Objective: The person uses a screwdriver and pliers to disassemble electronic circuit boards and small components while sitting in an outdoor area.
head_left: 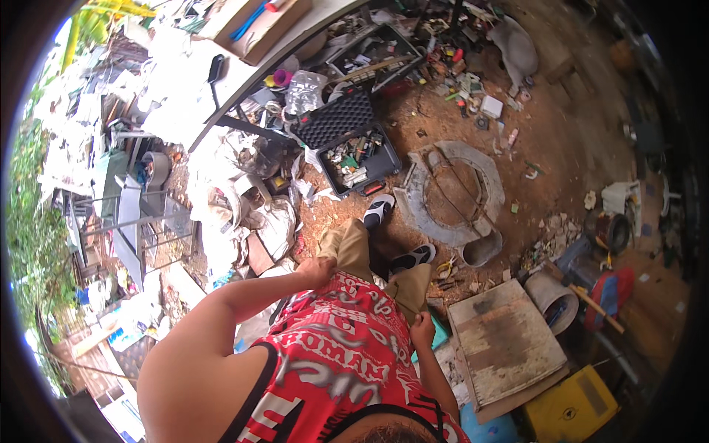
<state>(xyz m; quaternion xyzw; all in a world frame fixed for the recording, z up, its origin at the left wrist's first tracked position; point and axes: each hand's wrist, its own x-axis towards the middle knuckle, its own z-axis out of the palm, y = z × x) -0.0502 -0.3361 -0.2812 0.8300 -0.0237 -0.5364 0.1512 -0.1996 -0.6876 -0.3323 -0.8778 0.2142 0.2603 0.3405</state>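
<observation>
My left hand point(317, 272) is closed at the left side of my tan shorts point(353, 251), its fingers bunched against the cloth. On the other side, my right hand point(422, 330) pinches the shorts near the right leg opening. Below hangs the front of my red patterned tank top point(340, 332). Past my knees show my feet in black and white shoes point(378, 212) on brown, littered ground. An open black hard case point(362, 159) with foam in its lid lies just ahead of my feet, holding small electronic parts.
A grey ring-shaped frame point(484, 184) lies ahead on the right. A stained board point(506, 343) and a yellow box point(572, 406) are at my right. White bags point(273, 229) and scrap crowd the left; a table point(199, 81) stands beyond. A pale animal point(513, 52) lies at the far right.
</observation>
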